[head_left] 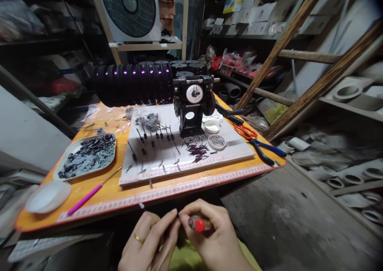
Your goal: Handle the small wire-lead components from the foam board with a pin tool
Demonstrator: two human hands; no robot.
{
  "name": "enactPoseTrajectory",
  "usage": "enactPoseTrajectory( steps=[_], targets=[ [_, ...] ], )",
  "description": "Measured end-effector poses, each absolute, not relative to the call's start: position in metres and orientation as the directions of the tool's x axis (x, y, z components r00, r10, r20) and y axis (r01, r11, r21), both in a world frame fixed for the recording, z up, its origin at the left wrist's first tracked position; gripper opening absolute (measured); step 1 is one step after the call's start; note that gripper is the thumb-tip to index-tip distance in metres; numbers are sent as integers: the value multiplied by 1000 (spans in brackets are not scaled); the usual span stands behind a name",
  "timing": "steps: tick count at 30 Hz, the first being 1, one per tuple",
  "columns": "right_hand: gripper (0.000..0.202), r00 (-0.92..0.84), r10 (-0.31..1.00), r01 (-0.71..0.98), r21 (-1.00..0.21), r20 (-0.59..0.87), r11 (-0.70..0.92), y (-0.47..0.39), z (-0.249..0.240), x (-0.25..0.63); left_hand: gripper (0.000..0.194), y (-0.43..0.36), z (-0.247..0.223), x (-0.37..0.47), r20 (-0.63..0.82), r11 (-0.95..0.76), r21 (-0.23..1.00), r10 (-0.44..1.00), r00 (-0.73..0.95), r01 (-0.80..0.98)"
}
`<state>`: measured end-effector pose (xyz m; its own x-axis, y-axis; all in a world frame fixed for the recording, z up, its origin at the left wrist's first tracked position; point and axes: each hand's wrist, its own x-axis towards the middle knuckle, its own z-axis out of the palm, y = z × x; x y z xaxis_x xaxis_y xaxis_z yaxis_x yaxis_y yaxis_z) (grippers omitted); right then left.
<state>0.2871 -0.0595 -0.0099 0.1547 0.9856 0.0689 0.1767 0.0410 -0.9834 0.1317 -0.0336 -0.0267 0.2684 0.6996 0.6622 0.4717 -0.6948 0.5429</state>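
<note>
Your hands met low in front of you, below the near edge of the table [185, 185]. Right hand [209, 239]: fingers pinched narrow around a small red-tipped piece [199, 224], thumb and forefinger closed on it. Left hand [149, 239]: fingers drawn together at the tips, touching the right fingers; whether a thread ran between them I could not tell, too fine and blurred.

Risks, as judged from here: the red-tipped piece sat off the table, over your lap, so a slip of the pinch would likely drop it to the floor among clutter. Thin lines seemed to run from the white board [179, 159] toward your fingers; a tug might drag the strung weights across it.

Beyond your fingers, large to small:
- Row of black spools [131, 83], far beyond, left of the winder.
- White board, straight ahead, carrying lines, dark tubes and a scatter of purple bits [199, 149].
- Black winder with dial [194, 103], at the board's far edge.
- Tray of dark pieces [88, 155], ahead and left.
- White dish [48, 196], nearer, far left.
- Pliers with blue handles [267, 149] and red scissors [245, 131], ahead and right.
- Pink-handled hook [89, 195], just ahead-left of the left fingers.
- Small dish of beads [217, 141], beyond the right fingers.

The table edge stood between your fingers and everything listed.
</note>
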Motion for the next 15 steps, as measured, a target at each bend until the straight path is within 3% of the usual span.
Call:
enactPoseTrajectory(
  steps=[4, 9, 13, 15],
  targets=[
    [40, 101, 983, -104, -984, -155, -144, -58, -4, 290, 30, -28, -24, 130, 624, -652, 641, 750, 219, 405],
    [51, 54, 978, -300, -937, -202, -177, -56, -4, 291, 17, -30, -25, 131, 558, -582, 753, 812, 171, 309],
    [67, -118, 925, -673, -656, -360, -341, -57, -14, 288, 12, -30, -24, 130, 502, -514, 809, 857, 119, 287],
    [74, -255, 884, -710, -545, -391, -446, -56, -21, 285, 10, -29, -23, 130, 464, -469, 841, 882, 86, 268]
  ],
)
